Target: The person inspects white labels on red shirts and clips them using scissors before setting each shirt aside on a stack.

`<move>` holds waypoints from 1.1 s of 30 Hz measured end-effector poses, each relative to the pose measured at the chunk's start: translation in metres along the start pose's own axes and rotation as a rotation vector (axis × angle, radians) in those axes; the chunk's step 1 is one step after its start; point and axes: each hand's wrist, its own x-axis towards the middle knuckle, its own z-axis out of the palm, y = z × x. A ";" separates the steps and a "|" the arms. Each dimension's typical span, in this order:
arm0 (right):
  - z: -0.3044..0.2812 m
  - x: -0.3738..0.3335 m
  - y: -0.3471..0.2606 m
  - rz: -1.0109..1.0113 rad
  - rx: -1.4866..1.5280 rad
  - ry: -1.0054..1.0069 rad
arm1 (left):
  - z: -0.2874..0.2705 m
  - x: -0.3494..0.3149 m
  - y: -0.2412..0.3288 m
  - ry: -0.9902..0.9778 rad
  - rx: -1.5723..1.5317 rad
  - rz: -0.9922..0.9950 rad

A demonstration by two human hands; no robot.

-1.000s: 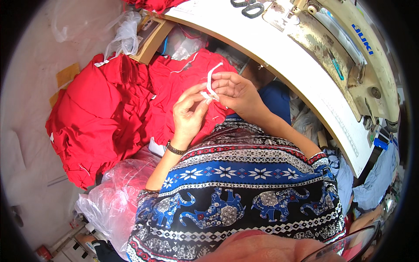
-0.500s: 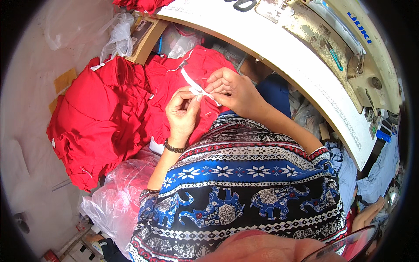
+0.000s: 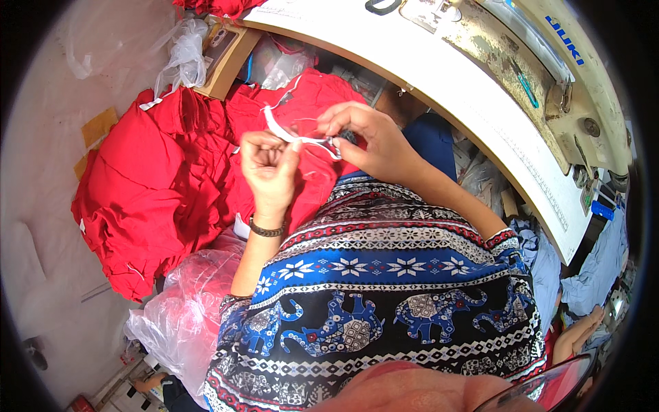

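While the left hand [image 3: 271,166] clamps its fingers on the white strip [image 3: 280,130] at upper centre, the strip's long axis slants rightward and down to the right hand [image 3: 372,141], whose blurred grip I cannot tell. Red cloth [image 3: 326,93] lies beyond.

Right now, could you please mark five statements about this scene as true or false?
1. The left hand and the right hand both hold a white strip. True.
2. A dark wristband is on the right wrist. False: the dark wristband is on the left.
3. Red cloth lies left of the left hand. True.
4. The turquoise tool lies on red cloth. False: the turquoise tool is on the sewing machine.
5. The sewing machine stands on a white table. True.
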 end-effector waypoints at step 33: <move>0.000 0.011 -0.010 -0.132 -0.563 -0.082 | 0.021 -0.009 -0.010 -0.058 0.136 -0.147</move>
